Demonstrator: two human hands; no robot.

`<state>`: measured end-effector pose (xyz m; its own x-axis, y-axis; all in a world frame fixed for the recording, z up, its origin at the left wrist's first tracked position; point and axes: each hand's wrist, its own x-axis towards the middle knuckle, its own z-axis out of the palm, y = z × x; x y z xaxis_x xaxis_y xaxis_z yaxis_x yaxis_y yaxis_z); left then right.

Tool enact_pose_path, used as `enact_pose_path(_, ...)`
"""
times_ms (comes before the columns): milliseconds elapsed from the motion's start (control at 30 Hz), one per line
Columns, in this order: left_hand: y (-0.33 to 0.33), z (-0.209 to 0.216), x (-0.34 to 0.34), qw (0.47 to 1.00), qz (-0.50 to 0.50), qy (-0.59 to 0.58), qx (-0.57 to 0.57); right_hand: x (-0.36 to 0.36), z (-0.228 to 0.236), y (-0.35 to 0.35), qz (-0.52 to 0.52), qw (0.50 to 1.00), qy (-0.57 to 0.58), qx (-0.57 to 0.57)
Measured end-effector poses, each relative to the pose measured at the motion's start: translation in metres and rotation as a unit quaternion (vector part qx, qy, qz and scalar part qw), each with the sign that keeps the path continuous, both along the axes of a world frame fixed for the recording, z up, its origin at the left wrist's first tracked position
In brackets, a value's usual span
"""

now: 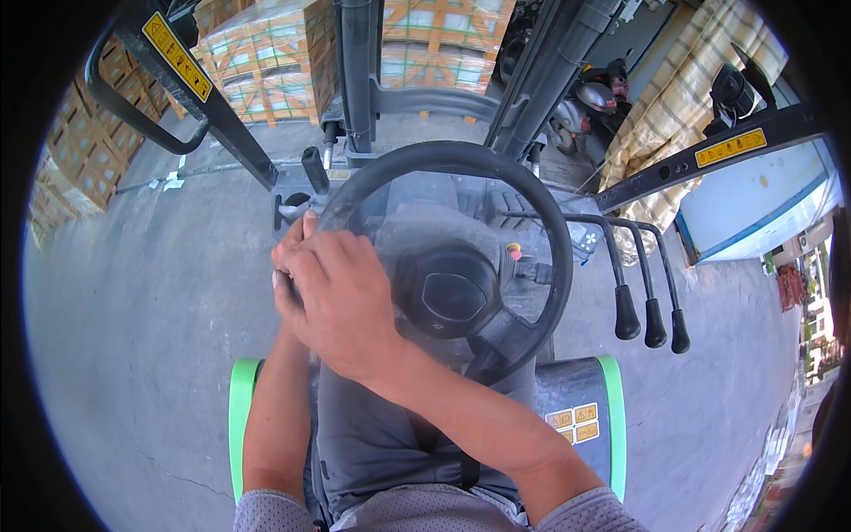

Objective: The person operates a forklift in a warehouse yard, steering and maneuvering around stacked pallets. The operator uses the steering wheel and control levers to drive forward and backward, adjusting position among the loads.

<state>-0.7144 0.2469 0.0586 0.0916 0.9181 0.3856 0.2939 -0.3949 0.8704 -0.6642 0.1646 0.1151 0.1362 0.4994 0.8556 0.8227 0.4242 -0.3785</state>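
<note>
your right forearm (461,403) cuts slantwise over your grey-trousered lap (368,452), and up at its end your right hand (344,297) lies right on top of your left hand (291,241), fingers bent, thumb out to the left! the lower one is mostly covered, so you can't tell from here whether either set of fingers is gripping anything.

out we go: both hands sit at the left side of the black steering wheel (557,257), which stands straight ahead of your lap, though contact with the rim is hidden. beyond them, a short upright black lever (314,168); inside the ring, a red button (515,252); off to the right, three bent levers (654,324) with black knobs, in a row.

wider now! dusty grey concrete floor (151,337) spreads either side of the green-edged machine. past the dark mast (359,80), film-wrapped wooden crates (266,66) are stacked high; at upper right, a parked scooter (596,97) and a striped curtain (674,102), with daylight along the far right edge.
</note>
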Motion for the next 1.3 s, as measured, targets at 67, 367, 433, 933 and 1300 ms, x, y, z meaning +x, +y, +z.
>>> enact_pose_path(67, 0.006, -0.005, 0.0, 1.0, 0.004, 0.002, 0.03, -0.001, -0.001, 0.003, 0.002, 1.0, 0.012, 0.005)
enact_pose_path(367, 0.015, -0.02, 0.007, 0.994, 0.008, -0.095, 0.046, 0.002, -0.003, 0.007, 0.002, 1.0, 0.002, 0.018)
enact_pose_path(433, 0.019, -0.024, 0.006, 0.995, -0.002, -0.094, 0.011, 0.001, -0.004, 0.007, 0.002, 1.0, -0.002, 0.025)
enact_pose_path(933, 0.038, -0.045, 0.007, 0.973, 0.114, 0.009, 0.199, -0.001, -0.005, 0.015, -0.005, 1.0, -0.016, 0.011)
enact_pose_path(1300, 0.047, -0.043, -0.001, 0.999, 0.028, -0.024, 0.018, -0.002, -0.008, 0.026, -0.002, 0.999, -0.022, 0.029)
